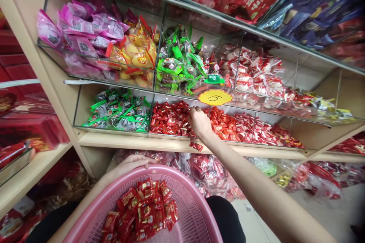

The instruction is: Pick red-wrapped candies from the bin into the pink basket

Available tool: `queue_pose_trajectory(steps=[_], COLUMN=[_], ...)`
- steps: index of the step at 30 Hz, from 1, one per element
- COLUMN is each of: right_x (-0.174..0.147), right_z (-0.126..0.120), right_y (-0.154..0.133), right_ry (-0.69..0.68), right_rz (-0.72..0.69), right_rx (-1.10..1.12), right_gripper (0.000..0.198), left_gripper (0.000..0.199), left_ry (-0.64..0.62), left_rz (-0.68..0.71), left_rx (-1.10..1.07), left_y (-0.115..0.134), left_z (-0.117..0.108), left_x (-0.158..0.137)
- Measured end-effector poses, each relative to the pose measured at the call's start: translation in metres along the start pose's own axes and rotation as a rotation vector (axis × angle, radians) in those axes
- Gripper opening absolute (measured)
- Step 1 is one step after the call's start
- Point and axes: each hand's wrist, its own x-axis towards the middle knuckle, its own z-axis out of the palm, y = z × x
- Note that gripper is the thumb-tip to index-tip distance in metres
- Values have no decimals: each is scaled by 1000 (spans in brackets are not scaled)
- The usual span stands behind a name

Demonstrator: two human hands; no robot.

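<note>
My left hand (135,163) lies over the far rim of a pink plastic basket (196,193) and grips it, with the arm along its left side. In the basket is a heap of red wrapped candies (148,209). My right hand (199,122) is at the lower shelf, over the right edge of a bin of dark red wrapped candies (171,117). Its fingers are curled closed, and whatever is in them is hidden. Just below that hand, a single red candy (196,146) lies on the wooden shelf edge (137,143).
A yellow price tag (215,98) marked 15 hangs just above my right hand. Glass dividers separate green packets (122,110), orange-red candies (224,123) and pink-white candies (256,127). Filled plastic bags (199,165) lie under the shelf.
</note>
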Motion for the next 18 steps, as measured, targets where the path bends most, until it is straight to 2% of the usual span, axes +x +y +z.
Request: queue_pose_trajectory(steps=[7, 18], right_x=[14, 9], right_z=[17, 19], right_y=[0, 2], right_ry=[-24, -2], right_rz=[-8, 11], right_rx=[-115, -95], right_gripper=[30, 25], left_gripper=[33, 34], left_ry=[-1, 4], left_rz=[-14, -14], left_rx=[31, 2], left_y=[0, 6], left_z=[-1, 3], left_x=[0, -2])
